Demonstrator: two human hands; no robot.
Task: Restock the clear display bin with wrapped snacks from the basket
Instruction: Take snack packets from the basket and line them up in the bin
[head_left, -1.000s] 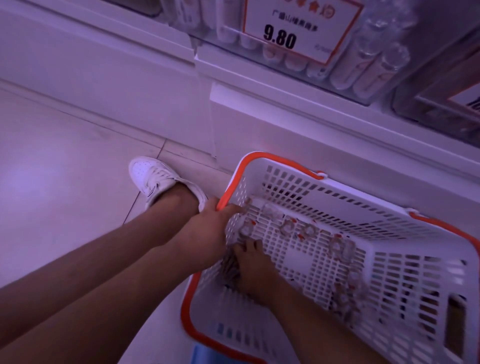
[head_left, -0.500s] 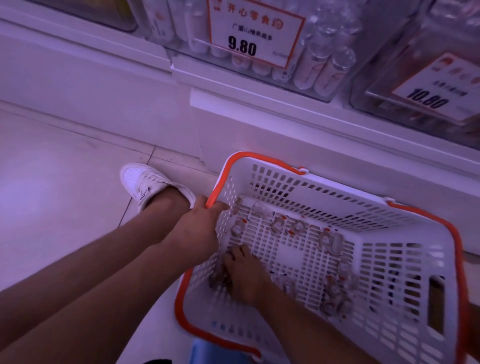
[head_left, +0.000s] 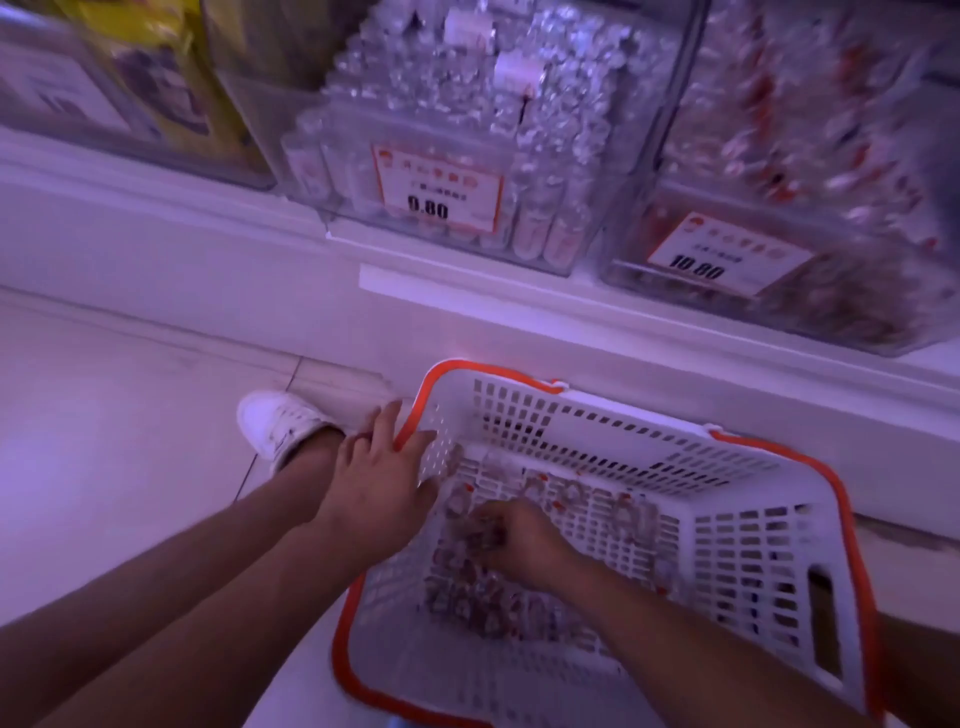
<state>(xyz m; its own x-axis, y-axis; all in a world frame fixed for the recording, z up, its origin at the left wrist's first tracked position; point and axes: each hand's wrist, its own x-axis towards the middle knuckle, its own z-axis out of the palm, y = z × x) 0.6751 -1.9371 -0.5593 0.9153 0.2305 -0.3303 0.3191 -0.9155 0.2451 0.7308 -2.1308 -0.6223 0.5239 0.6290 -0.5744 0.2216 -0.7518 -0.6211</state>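
Steadying the basket (head_left: 748, 525) rim, the left hand (head_left: 376, 486) lay flat, fingers straight. The right hand (head_left: 524, 540) curled round a clutch of snacks (head_left: 480, 587) on the basket's floor: gathering, seemingly. Next came lifting them to the bin (head_left: 810, 291) on the shelf, already holding red-wrapped pieces.

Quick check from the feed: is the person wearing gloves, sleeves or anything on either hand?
No gloves or sleeves: both forearms are bare as far as the view shows. The left hand seems to have a thin reddish band on one finger, blurred. The right hand shows nothing worn.

one basket (head_left: 753, 551), three bins (head_left: 447, 156), two hands (head_left: 374, 483)
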